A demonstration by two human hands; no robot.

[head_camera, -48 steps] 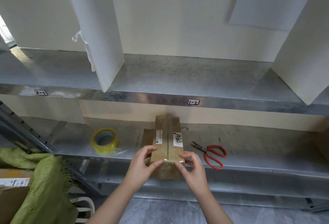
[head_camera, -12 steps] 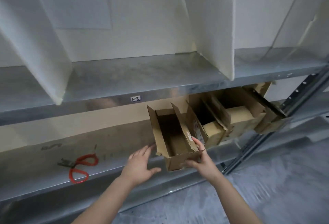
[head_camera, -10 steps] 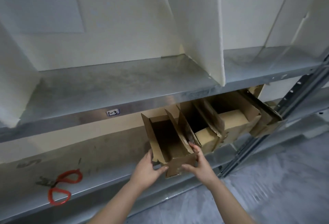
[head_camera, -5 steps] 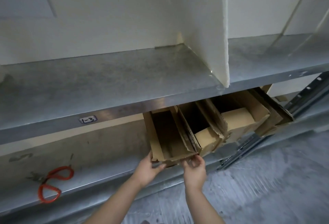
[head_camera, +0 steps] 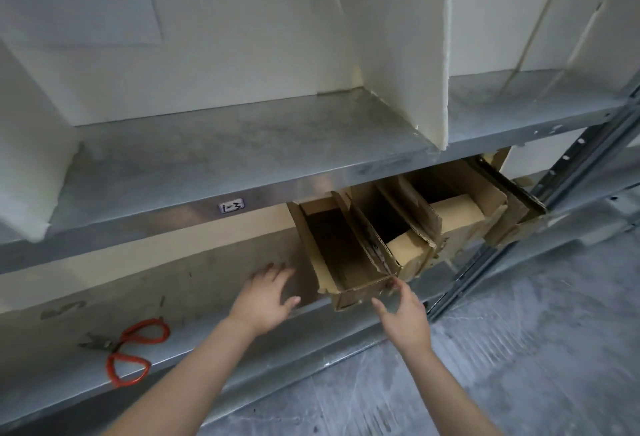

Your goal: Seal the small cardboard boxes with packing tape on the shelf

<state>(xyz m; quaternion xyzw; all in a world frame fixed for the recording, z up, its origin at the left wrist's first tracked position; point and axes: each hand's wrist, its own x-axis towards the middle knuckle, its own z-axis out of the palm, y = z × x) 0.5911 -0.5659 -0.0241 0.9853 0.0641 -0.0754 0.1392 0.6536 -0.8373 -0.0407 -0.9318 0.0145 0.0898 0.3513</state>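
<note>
both hands are empty and loose, reaching toward the lower shelf (head_camera: 194,297). the left hand (head_camera: 265,298) is flat, palm down, fingers spread, over bare metal; whether it touches the shelf cannot be told. the right hand (head_camera: 403,318) has its fingers stretched forward and slightly apart, and its fingertips (head_camera: 393,285) meet the front right corner of the nearest box (head_camera: 341,255), gripping nothing.

that small cardboard box stands between the two hands and just beyond them, at the shelf's front edge, its front end a little past the edge. its long top flaps stand up, the inside is dark, and no tape shows on it. the left thumb is close to its lower left corner, apart from it.

several other boxes (head_camera: 460,217) stand in a row beyond and to the right of the right hand, pressed side by side, flaps up too, two with a tan end flap folded in.

red-handled scissors (head_camera: 133,349) lie on the same shelf well to the left of the left hand. above both hands runs the upper shelf (head_camera: 242,144), with a small label (head_camera: 232,206) reading "1-3" on its front lip and a white divider (head_camera: 415,54) standing on it.
</note>
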